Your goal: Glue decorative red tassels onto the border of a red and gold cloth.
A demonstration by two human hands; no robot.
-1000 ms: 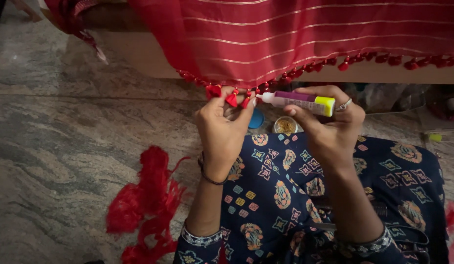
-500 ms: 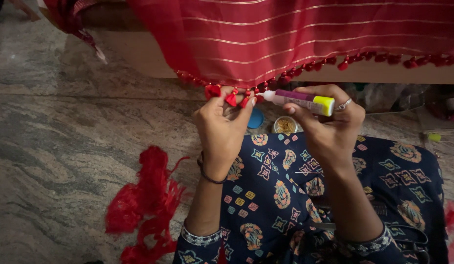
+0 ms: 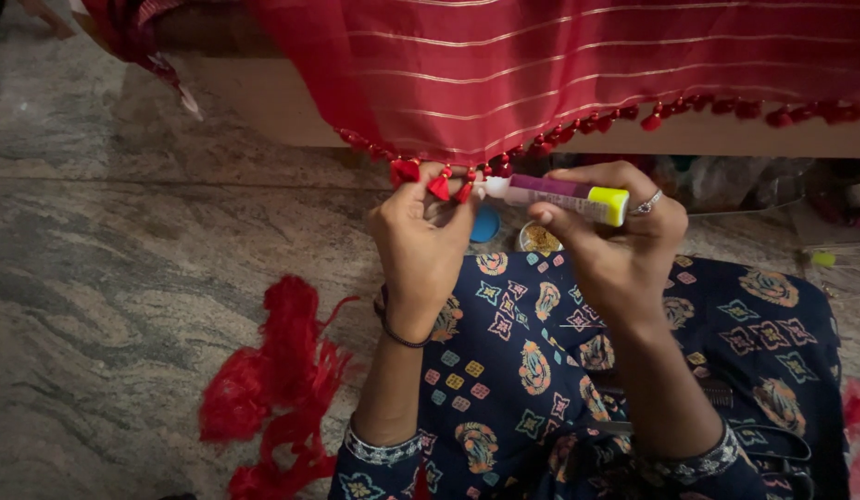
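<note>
A heap of red thread (image 3: 277, 389) lies on the marbled stone floor (image 3: 106, 268).

Red cloth (image 3: 578, 65): running off the top edge; my left hand (image 3: 420, 245) is hiding my own fingertips; clutter under the ledge (image 3: 754, 181): lying too dark for me to identify
</note>
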